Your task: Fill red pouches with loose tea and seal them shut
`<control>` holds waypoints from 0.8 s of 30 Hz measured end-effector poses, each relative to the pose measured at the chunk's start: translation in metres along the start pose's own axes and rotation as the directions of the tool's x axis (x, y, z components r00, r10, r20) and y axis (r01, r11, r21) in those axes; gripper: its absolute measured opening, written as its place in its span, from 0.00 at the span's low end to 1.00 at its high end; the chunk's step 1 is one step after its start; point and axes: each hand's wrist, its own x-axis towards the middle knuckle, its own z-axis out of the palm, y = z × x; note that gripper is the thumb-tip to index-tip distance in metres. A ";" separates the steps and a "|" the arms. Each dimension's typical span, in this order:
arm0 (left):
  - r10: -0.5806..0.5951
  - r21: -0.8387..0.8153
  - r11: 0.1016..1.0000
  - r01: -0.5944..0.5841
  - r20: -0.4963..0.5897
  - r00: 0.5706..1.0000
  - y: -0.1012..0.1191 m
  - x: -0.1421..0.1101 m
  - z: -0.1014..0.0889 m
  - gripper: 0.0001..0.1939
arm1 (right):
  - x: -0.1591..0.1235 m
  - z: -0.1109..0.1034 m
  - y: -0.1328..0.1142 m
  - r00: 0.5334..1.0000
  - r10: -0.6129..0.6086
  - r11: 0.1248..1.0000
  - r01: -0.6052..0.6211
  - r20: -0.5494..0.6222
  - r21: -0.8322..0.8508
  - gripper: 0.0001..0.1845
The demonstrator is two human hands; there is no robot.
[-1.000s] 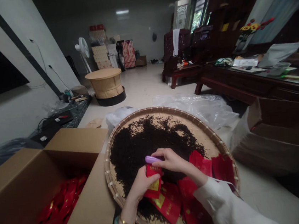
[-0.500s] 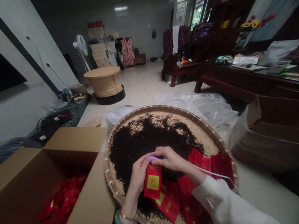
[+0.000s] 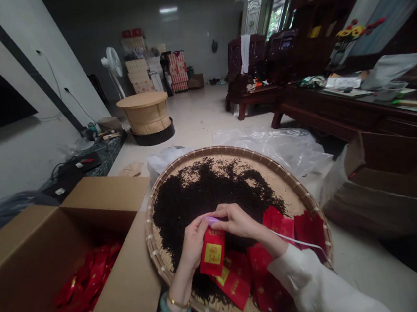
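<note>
In the head view, the left hand (image 3: 194, 242) and right hand (image 3: 240, 222) meet over a round bamboo tray (image 3: 226, 149) on the floor. A red packet (image 3: 213, 251) with a gold label hangs upright between them, its lower end over the tea. The left fingers (image 3: 201, 224) curl around the top edge of the packet and look closed on it. The right fingers (image 3: 224, 215) come in from the right and touch the left fingertips at the packet's mouth. A small lilac item (image 3: 211, 220) shows between the two hands, mostly hidden, so I cannot tell which fingers have hold of it, or whether the right hand grips anything.

Loose black tea (image 3: 205, 191) lies heaped across the far and middle part of the tray, directly beyond the hands. More red packets (image 3: 237, 284) lie in an overlapping spread on the near right of the tray.

A jade bangle (image 3: 174, 311) and a thin gold bracelet (image 3: 177, 302) circle the left wrist, and a white sleeve (image 3: 319, 288) covers the right forearm. Just left of the tray, an open cardboard box (image 3: 104, 192) holds a pile of red packets (image 3: 87, 283). Crumpled clear plastic (image 3: 278, 151) lies beyond the tray. Farther off stand a fan (image 3: 114, 64), a round wicker stool (image 3: 147, 114) and stacked cartons (image 3: 137, 66), with a dark wooden tabletop (image 3: 356, 106) on the right.
</note>
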 end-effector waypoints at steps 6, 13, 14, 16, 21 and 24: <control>0.016 0.031 0.999 -0.016 -0.011 1.000 0.000 0.000 0.000 0.22 | 0.001 0.001 0.001 1.000 -0.015 1.000 0.015 0.002 -0.014 0.15; 0.019 0.021 1.000 -0.019 -0.024 1.000 0.001 -0.001 0.000 0.21 | 0.001 0.000 0.000 1.000 -0.018 1.000 0.018 0.003 -0.013 0.14; 0.016 0.016 1.000 -0.015 -0.024 1.000 0.001 -0.001 0.000 0.21 | 0.001 0.001 0.000 1.000 -0.019 1.000 0.019 0.003 -0.012 0.14; 0.006 0.007 1.000 -0.006 -0.026 1.000 0.002 -0.001 0.001 0.21 | 0.001 0.001 0.000 1.000 -0.025 1.000 0.025 0.006 -0.012 0.14; 0.012 0.013 1.000 -0.012 -0.028 1.000 0.004 -0.001 0.001 0.21 | 0.001 0.000 -0.001 1.000 -0.019 1.000 0.019 0.002 0.004 0.14; 0.022 0.014 1.000 -0.021 -0.028 0.999 0.004 -0.001 0.002 0.21 | 0.001 -0.001 -0.002 1.000 -0.018 1.000 0.018 0.002 0.004 0.14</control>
